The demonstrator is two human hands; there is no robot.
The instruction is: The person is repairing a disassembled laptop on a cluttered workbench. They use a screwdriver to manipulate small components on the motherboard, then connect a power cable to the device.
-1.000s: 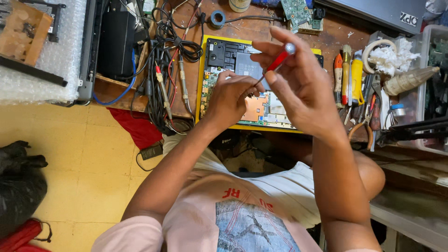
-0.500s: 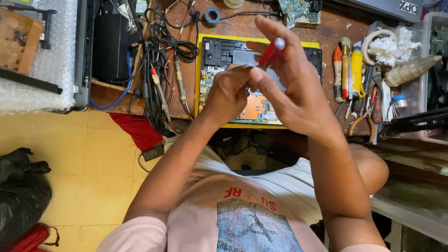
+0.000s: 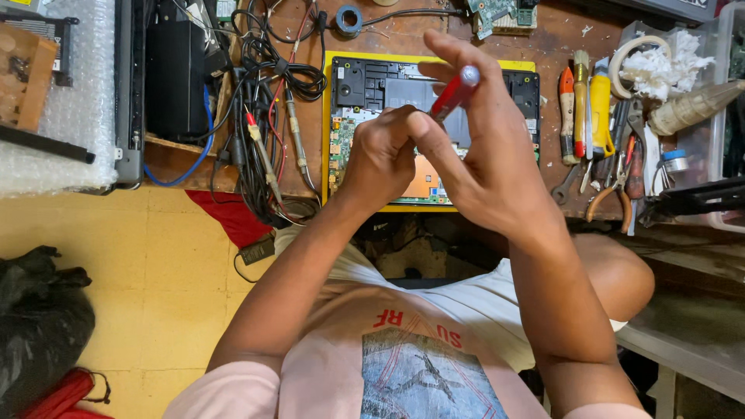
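Note:
My right hand grips a red-handled screwdriver with a pale cap, held upright over an opened laptop whose circuit board shows. The laptop lies on a yellow mat on the wooden workbench. My left hand is curled just left of the screwdriver, its fingertips touching the tool's lower end. The tip is hidden behind my fingers.
A tangle of cables and probes lies left of the laptop, beside a black box. Screwdrivers and pliers lie at the right. A roll of tape sits at the back. Bubble wrap covers the far left.
Both hands have shifted slightly left and nearer over the laptop. The screwdriver has stayed in my right hand and tilted a little.

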